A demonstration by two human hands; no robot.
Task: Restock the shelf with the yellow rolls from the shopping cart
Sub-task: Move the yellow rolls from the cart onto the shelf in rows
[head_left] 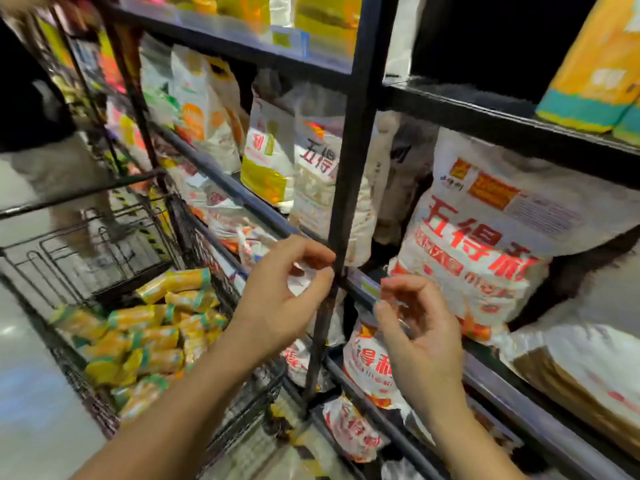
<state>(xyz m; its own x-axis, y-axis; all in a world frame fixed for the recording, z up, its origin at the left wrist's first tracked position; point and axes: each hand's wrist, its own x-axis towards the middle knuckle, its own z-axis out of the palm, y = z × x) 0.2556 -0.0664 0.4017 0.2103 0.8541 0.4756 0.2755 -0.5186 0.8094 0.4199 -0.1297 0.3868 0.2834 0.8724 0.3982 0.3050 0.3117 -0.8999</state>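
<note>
Dark shelf (485,121) boards crowd with white flour bags (485,244). We see the yellow rolls (149,341) heaped in the shopping cart (194,237). Our left hand (280,306) curls at the black upright (349,168) (pinching or not, we cannot tell), and our right hand (422,334) hangs loosely curled, holding nothing.

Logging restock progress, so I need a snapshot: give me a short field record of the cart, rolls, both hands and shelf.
cart: black wire shopping cart, left of the shelving
rolls: yellow plastic-wrapped rolls with teal bands, piled in the cart
left hand: fingers curled at the black metal shelf post; grip unclear
right hand: loosely curled before the shelf edge, holding nothing visible
shelf stock: white plastic bags with red print
rolls in hand: none
</note>
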